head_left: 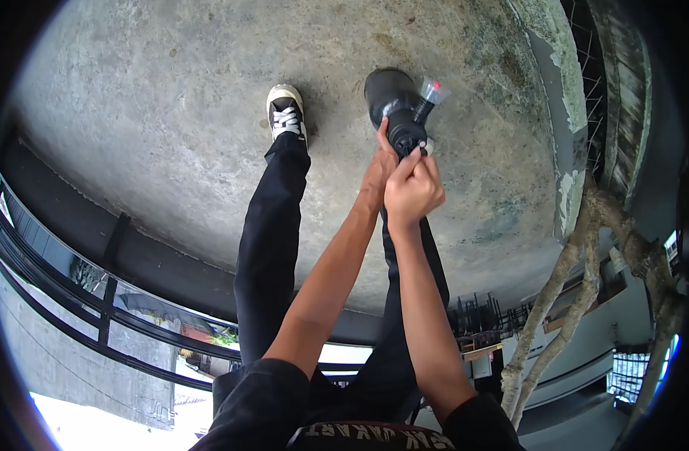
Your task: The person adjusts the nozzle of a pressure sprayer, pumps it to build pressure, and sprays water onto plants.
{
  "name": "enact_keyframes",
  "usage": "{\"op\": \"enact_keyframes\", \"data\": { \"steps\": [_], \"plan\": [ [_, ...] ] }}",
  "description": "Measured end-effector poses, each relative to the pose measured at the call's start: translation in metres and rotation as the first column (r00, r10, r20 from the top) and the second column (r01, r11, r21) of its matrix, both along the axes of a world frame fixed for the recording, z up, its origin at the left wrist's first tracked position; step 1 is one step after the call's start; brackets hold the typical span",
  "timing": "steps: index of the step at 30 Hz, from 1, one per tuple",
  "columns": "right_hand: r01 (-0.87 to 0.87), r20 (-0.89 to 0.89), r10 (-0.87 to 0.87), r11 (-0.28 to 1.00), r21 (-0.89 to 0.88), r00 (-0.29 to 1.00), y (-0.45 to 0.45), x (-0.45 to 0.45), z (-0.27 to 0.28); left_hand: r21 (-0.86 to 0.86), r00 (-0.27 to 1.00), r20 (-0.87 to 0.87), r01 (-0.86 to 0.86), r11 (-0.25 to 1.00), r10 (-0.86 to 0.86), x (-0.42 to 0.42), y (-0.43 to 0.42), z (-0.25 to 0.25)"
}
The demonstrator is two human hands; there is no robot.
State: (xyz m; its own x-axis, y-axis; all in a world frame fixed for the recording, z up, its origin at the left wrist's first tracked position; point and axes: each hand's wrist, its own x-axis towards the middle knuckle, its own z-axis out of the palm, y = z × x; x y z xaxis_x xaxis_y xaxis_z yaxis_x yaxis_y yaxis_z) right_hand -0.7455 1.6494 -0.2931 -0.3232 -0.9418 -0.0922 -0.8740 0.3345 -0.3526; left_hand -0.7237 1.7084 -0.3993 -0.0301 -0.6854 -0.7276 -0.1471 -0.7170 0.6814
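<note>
A black bottle [396,99] that looks like a pump sprayer is held above the concrete floor, tilted. From its side a ribbed black nozzle ends in a clear plastic cone [435,91] with a red tip. My left hand [382,160] grips the bottle around its neck, one finger stretched along the side and the others hidden. My right hand [414,189] is closed in a pinch at the bottle's black top [409,134]. Just what the fingertips pinch there is partly covered by the hand.
I stand on a stained concrete floor [209,135], one sneaker [286,111] showing at the left. Black metal railing [104,319] runs along the lower left. A peeling low wall edge [566,150], tree branches [559,301] and stacked dark furniture [476,316] lie to the right.
</note>
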Motion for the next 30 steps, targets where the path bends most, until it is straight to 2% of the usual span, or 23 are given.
{"op": "enact_keyframes", "data": {
  "steps": [1,2,3,5,6,7,8,9,10,12,13,15,16,17,18,19,20,22,24,26,27,28,30],
  "plan": [
    [0.071,-0.068,-0.069,0.997,0.015,0.995,0.005,-0.012,-0.028,0.066,0.996,-0.091,0.021,0.998,-0.015,-0.002,0.009,-0.004],
    [0.15,-0.045,-0.146,0.985,0.082,0.988,0.0,-0.013,-0.036,0.035,0.992,-0.102,0.072,0.997,-0.068,-0.007,0.013,-0.007],
    [0.122,-0.071,-0.116,0.989,0.084,0.991,0.0,-0.015,-0.038,0.003,0.986,-0.113,0.122,0.993,-0.121,-0.012,0.019,-0.014],
    [0.113,-0.052,-0.108,0.986,0.123,0.993,-0.005,-0.019,-0.041,-0.211,0.953,0.1,0.302,0.93,-0.287,-0.005,0.003,-0.006],
    [0.086,-0.012,-0.085,0.985,0.15,0.996,-0.006,-0.023,-0.025,-0.295,0.916,0.229,0.387,0.873,-0.329,-0.002,-0.004,-0.003],
    [0.056,0.03,-0.062,0.982,0.182,0.998,-0.011,-0.024,-0.004,-0.118,0.96,0.092,0.276,0.954,-0.266,-0.002,-0.005,0.004],
    [0.076,0.087,-0.09,0.985,0.155,0.992,-0.012,-0.024,0.033,0.067,0.985,-0.024,0.174,0.982,-0.173,-0.001,-0.009,0.003],
    [0.09,0.155,-0.107,0.99,0.112,0.982,-0.009,-0.023,0.076,-0.113,0.99,0.002,0.137,0.984,-0.138,-0.005,0.005,-0.016],
    [0.244,0.27,-0.284,0.954,0.174,0.92,-0.001,-0.022,0.114,-0.156,0.994,0.03,0.112,0.981,-0.109,-0.006,0.002,-0.013],
    [0.24,0.234,-0.264,0.963,0.125,0.936,0.014,-0.023,0.111,0.161,0.929,0.057,0.353,0.922,-0.366,0.002,-0.015,0.012],
    [0.176,0.19,-0.188,0.981,0.079,0.964,0.015,-0.024,0.092,0.14,0.932,0.018,0.357,0.923,-0.363,0.001,-0.008,0.011],
    [0.06,0.065,-0.061,0.998,0.013,0.996,0.005,-0.024,0.005,0.064,0.936,-0.03,0.353,0.934,-0.351,0.001,-0.006,-0.01],
    [0.017,-0.024,-0.017,1.0,0.026,1.0,0.005,-0.022,-0.028,0.057,0.963,-0.039,0.269,0.961,-0.267,-0.006,0.003,-0.014],
    [0.108,-0.057,-0.104,0.991,0.076,0.993,0.002,-0.019,-0.037,0.047,0.982,-0.048,0.184,0.982,-0.182,-0.014,0.012,-0.02],
    [0.197,-0.086,-0.189,0.975,0.103,0.978,-0.006,-0.015,-0.045,0.02,0.978,0.057,0.202,0.979,-0.203,-0.013,0.002,-0.003],
    [0.209,-0.058,-0.203,0.971,0.117,0.977,-0.013,-0.015,-0.047,0.0,0.962,0.165,0.221,0.975,-0.218,-0.013,-0.009,0.015],
    [0.225,-0.043,-0.221,0.962,0.152,0.974,-0.011,-0.016,-0.041,-0.012,0.935,0.271,0.24,0.971,-0.228,-0.011,-0.021,0.032],
    [0.213,-0.006,-0.217,0.948,0.236,0.976,-0.016,-0.02,-0.029,-0.209,0.913,0.387,0.222,0.952,-0.128,-0.01,-0.038,0.062],
    [0.165,0.037,-0.189,0.925,0.342,0.981,-0.021,-0.022,-0.009,-0.269,0.921,0.355,0.267,0.925,-0.163,-0.004,-0.031,0.049],
    [0.129,0.138,-0.15,0.98,0.154,0.979,-0.023,-0.025,0.046,-0.336,0.938,0.313,0.254,0.907,-0.147,0.008,-0.042,0.044],
    [0.225,0.219,-0.263,0.957,0.184,0.94,-0.024,-0.022,0.096,-0.408,0.956,0.288,0.173,0.896,-0.053,0.006,-0.041,0.036],
    [0.283,0.406,-0.368,0.925,0.255,0.837,-0.021,-0.018,0.131,-0.433,0.959,0.276,0.179,0.884,-0.059,0.007,-0.041,0.032],
    [0.324,0.251,-0.34,0.94,0.102,0.907,0.012,-0.025,0.104,-0.46,0.968,0.235,0.187,0.868,-0.084,0.008,-0.036,0.035]
  ]
}}
